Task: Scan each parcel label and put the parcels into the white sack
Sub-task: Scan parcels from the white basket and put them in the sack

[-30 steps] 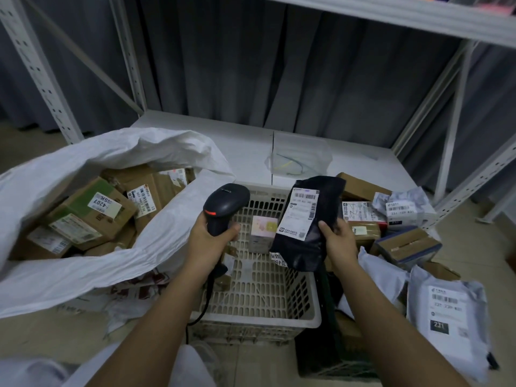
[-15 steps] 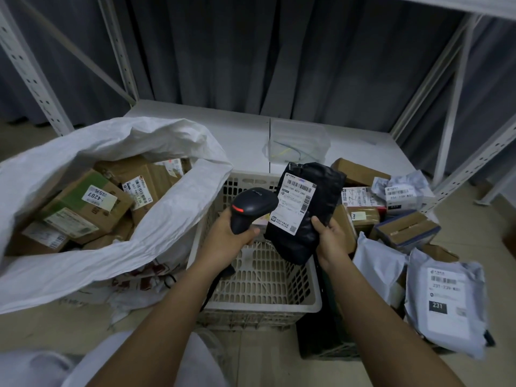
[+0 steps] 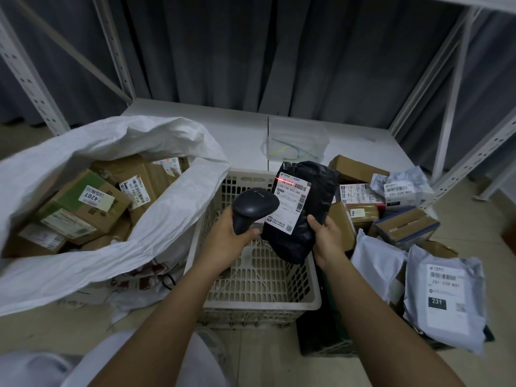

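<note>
Two hands grip: left (image 3: 223, 241) the scanner (image 3: 252, 209), right (image 3: 326, 236) fingers pinching a black parcel (image 3: 307, 208) labelled, seemingly, "15H-159-A03-280".

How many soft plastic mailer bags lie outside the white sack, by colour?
Black mailer: 1
Grey mailers: 3
Total: 4

- One white sack (image 3: 92, 263), open, left of the white basket (image 3: 262, 297).
- At least four cardboard boxes (image 3: 83, 208) inside the sack.
- One black parcel (image 3: 307, 216) and one scanner (image 3: 252, 206) above the basket.
- Three grey mailer bags (image 3: 444, 300) right of the basket.
- One clear tub (image 3: 297, 139) behind the basket.
</note>
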Demonstrator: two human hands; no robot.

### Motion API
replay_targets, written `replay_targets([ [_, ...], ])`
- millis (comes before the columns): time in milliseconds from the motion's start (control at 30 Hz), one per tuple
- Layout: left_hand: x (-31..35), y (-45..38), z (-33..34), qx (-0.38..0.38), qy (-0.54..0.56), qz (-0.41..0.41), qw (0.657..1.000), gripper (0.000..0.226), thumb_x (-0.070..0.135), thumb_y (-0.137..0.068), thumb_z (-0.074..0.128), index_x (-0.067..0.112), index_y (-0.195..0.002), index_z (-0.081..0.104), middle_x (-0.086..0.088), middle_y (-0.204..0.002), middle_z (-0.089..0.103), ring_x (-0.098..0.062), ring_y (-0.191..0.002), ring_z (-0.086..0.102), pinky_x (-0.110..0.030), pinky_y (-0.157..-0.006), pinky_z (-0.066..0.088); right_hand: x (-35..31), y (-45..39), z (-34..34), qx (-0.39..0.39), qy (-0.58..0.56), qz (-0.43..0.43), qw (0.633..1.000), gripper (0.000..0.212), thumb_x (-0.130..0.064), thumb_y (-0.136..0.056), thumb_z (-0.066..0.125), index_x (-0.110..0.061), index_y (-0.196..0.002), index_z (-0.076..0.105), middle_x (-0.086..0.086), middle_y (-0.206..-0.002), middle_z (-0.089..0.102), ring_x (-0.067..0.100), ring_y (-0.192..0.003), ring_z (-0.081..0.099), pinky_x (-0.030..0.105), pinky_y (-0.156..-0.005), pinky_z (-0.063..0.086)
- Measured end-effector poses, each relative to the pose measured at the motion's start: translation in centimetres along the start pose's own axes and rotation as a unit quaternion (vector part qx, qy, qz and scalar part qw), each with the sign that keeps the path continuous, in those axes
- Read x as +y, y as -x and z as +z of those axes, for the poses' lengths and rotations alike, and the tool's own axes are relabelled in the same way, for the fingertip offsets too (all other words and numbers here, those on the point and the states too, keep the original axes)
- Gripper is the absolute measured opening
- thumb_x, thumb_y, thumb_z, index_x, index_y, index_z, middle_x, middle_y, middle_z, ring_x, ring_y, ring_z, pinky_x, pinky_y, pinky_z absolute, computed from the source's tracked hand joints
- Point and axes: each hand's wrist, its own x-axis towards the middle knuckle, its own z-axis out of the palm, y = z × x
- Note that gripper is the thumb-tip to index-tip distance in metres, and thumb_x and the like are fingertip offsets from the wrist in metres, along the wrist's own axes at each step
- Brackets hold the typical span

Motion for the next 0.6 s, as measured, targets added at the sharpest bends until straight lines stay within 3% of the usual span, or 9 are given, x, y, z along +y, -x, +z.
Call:
replay_targets([
  [167, -0.3, -0.1, -0.1, 0.005, 0.004, -0.002, 1.0, 0.053, 0.013, -0.084, 0.072, 0.03, -0.127, 0.047, 0.018, -0.106, 0.059, -0.015, -0.104, 0.061, -0.038, -0.086, 0.054, -0.2, 0.2, 0.1, 0.001, 0.006, 0.002, 1.0, 0.022, -0.01, -0.095, 0.059, -0.014, -0.116, 0.065, 0.007, -0.114, 0.07, 0.025, -0.106, 0.065, 0.044, -0.097, 0.05],
  [233, -0.3, -0.1, -0.1, 0.013, 0.01, 0.0, 1.0, 0.052, 0.011, -0.083, 0.072, 0.031, -0.124, 0.048, 0.015, -0.109, 0.061, -0.014, -0.105, 0.062, -0.039, -0.088, 0.054, -0.6, 0.6, 0.3, -0.003, 0.014, 0.001, 1.0, 0.021, -0.011, -0.095, 0.059, -0.016, -0.115, 0.065, 0.006, -0.114, 0.07, 0.024, -0.106, 0.066, 0.043, -0.096, 0.051],
  [367, 0.9, -0.1, -1.9, 0.096, 0.043, 0.002, 0.994, 0.048, 0.009, -0.083, 0.072, 0.03, -0.117, 0.047, 0.021, -0.101, 0.058, 0.01, -0.092, 0.055, -0.006, -0.075, 0.044, -2.2, 2.5, 2.5, -0.037, 0.044, -0.033, 0.998, 0.028, -0.012, -0.095, 0.058, -0.012, -0.123, 0.062, 0.003, -0.114, 0.07, 0.02, -0.104, 0.066, 0.034, -0.084, 0.053],
  [400, 1.2, -0.1, -2.7, 0.129, 0.046, 0.0, 0.991, 0.046, 0.011, -0.083, 0.072, 0.029, -0.118, 0.047, 0.017, -0.102, 0.059, 0.006, -0.092, 0.056, -0.01, -0.077, 0.045, -2.7, 3.1, 3.6, -0.056, 0.041, -0.043, 0.997, 0.028, -0.011, -0.095, 0.058, -0.011, -0.124, 0.061, 0.003, -0.113, 0.07, 0.02, -0.104, 0.067, 0.034, -0.083, 0.054],
  [500, 1.2, -0.1, -5.7, 0.238, 0.05, -0.003, 0.97, 0.045, 0.016, -0.084, 0.072, 0.017, -0.124, 0.051, -0.004, -0.111, 0.065, -0.022, -0.102, 0.063, -0.041, -0.092, 0.051, -4.0, 4.6, 7.9, -0.115, 0.025, -0.058, 0.991, 0.026, -0.01, -0.096, 0.057, -0.011, -0.121, 0.061, 0.005, -0.113, 0.071, 0.021, -0.101, 0.068, 0.037, -0.086, 0.055],
  [600, 1.0, 0.5, -8.4, 0.331, 0.059, -0.005, 0.942, 0.049, 0.019, -0.083, 0.072, 0.014, -0.126, 0.05, -0.009, -0.113, 0.065, -0.031, -0.103, 0.064, -0.048, -0.091, 0.051, -4.6, 5.0, 14.1, -0.14, 0.025, -0.079, 0.987, 0.018, -0.008, -0.096, 0.056, -0.012, -0.113, 0.062, 0.004, -0.109, 0.07, 0.022, -0.099, 0.067, 0.037, -0.087, 0.055],
])
